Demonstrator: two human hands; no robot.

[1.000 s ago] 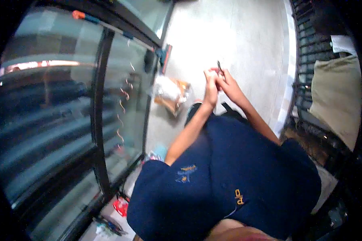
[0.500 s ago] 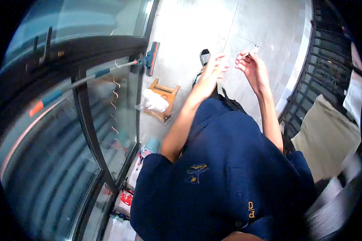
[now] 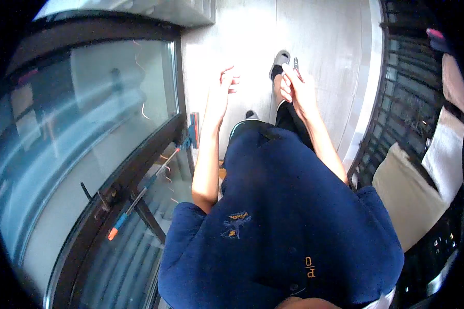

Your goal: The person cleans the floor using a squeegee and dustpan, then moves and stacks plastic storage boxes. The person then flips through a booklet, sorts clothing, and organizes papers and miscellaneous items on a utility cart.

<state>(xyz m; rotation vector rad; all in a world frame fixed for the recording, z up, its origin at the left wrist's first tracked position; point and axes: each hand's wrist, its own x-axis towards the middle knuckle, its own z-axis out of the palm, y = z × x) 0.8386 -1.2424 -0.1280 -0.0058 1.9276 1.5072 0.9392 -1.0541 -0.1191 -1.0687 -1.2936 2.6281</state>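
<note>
My right hand (image 3: 298, 92) is closed around a small pair of pliers (image 3: 296, 64). Their dark, narrow jaws point away from me, and a bit of reddish handle shows beside my fingers. My left hand (image 3: 221, 95) is raised over the pale floor with nothing in it, its fingers loosely bent and apart. A grey slipper (image 3: 280, 61) is on my foot just beyond the right hand.
Glass doors in a dark frame (image 3: 183, 77) run along the left. A long-handled squeegee (image 3: 193, 131) leans there. On the right stands a dark railing (image 3: 397, 92) with beige cloth (image 3: 404, 195) hanging by it. Pale floor tiles (image 3: 330, 46) stretch ahead.
The view has moved forward along the floor, and the wooden stool with the white bag is now almost wholly hidden behind my body. My hands are farther apart. The pliers stay in my right hand.
</note>
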